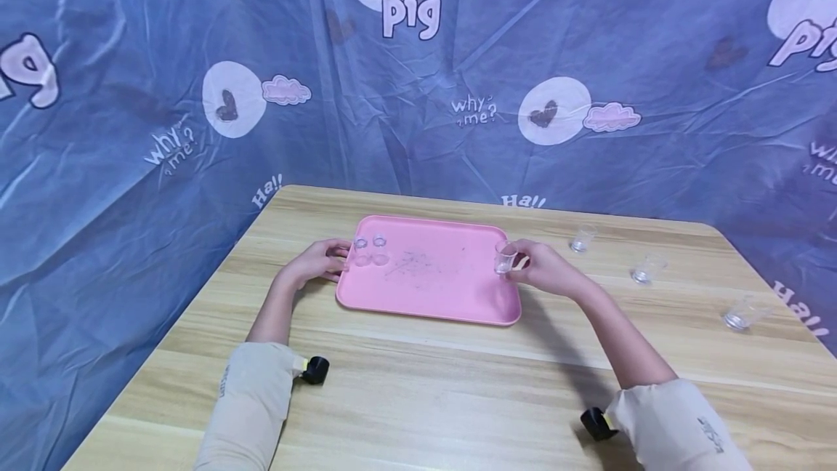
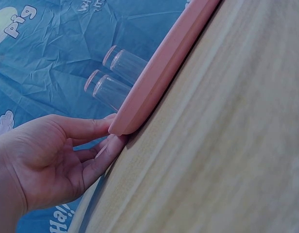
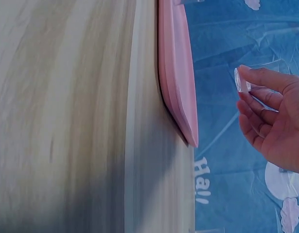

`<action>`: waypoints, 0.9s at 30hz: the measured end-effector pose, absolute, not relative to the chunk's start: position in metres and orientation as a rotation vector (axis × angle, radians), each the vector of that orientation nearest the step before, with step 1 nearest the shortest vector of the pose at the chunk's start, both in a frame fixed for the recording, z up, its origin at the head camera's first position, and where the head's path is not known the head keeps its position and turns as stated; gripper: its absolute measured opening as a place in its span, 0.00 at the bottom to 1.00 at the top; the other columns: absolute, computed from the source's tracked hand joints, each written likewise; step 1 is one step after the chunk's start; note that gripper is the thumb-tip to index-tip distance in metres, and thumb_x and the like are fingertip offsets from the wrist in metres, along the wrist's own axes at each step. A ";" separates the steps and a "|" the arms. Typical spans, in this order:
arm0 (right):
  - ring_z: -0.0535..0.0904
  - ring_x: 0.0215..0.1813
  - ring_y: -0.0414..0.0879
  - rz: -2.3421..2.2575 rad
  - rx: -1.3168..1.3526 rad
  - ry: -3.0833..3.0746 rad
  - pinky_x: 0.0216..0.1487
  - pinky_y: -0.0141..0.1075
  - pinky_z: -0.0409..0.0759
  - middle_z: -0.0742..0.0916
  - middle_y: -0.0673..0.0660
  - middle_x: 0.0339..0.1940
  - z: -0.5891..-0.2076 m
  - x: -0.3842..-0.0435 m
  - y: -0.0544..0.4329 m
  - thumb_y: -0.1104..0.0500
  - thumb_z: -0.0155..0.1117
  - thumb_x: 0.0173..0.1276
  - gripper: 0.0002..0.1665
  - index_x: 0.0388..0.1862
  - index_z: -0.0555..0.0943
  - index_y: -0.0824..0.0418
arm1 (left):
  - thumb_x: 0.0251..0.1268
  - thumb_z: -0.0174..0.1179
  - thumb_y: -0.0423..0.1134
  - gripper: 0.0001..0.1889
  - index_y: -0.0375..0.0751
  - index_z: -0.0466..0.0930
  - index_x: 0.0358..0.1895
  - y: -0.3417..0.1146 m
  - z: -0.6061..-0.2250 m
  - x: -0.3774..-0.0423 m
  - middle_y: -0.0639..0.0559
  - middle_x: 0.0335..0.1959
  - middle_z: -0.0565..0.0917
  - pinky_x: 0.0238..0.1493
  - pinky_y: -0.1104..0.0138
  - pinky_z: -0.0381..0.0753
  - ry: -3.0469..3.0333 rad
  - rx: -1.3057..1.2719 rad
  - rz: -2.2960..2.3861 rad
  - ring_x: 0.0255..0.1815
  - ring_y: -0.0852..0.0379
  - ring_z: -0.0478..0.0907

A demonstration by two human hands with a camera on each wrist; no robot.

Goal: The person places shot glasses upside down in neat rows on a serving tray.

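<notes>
My left hand grips the left edge of a pink tray, which lies on the table. In the left wrist view, the thumb rests on the rim and the fingers reach beneath it. Small clear glasses stand grouped at the tray's left end; their overlapping outlines hide the exact number. Over the tray's right edge, my right hand pinches another clear glass between thumb and fingers. That glass is upright, base down, and apart from the tray in the right wrist view.
Three more clear glasses stand on the wooden table to the right: one at the back, one in the middle and one nearer the right edge. A blue printed curtain hangs behind the table.
</notes>
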State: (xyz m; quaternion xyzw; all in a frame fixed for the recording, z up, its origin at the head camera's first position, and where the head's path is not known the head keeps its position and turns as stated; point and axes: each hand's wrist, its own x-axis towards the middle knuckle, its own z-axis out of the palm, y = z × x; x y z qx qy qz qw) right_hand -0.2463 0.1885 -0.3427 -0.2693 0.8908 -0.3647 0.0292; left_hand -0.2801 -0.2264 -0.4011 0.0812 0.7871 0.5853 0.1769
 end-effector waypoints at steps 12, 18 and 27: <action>0.76 0.34 0.49 -1.073 -0.841 2.734 0.33 0.35 0.78 0.81 0.56 0.29 -0.343 -0.256 0.158 0.68 0.68 0.50 0.20 0.43 0.77 0.74 | 0.58 0.50 0.22 0.29 0.22 0.55 0.64 -0.227 -0.403 -0.282 0.29 0.54 0.66 0.38 0.62 0.83 2.231 0.238 1.655 0.34 0.56 0.76; 0.76 0.37 0.51 -1.080 -0.859 2.745 0.37 0.37 0.77 0.82 0.57 0.33 -0.343 -0.261 0.144 0.68 0.69 0.50 0.19 0.43 0.79 0.71 | 0.59 0.50 0.22 0.28 0.22 0.55 0.64 -0.227 -0.402 -0.282 0.30 0.54 0.67 0.38 0.62 0.83 2.224 0.243 1.660 0.34 0.56 0.76; 0.77 0.35 0.49 -1.129 -0.900 2.726 0.36 0.36 0.78 0.82 0.57 0.31 -0.348 -0.267 0.118 0.69 0.69 0.48 0.19 0.42 0.79 0.72 | 0.59 0.49 0.22 0.28 0.22 0.55 0.64 -0.228 -0.402 -0.282 0.29 0.54 0.67 0.39 0.61 0.83 2.211 0.248 1.662 0.35 0.55 0.76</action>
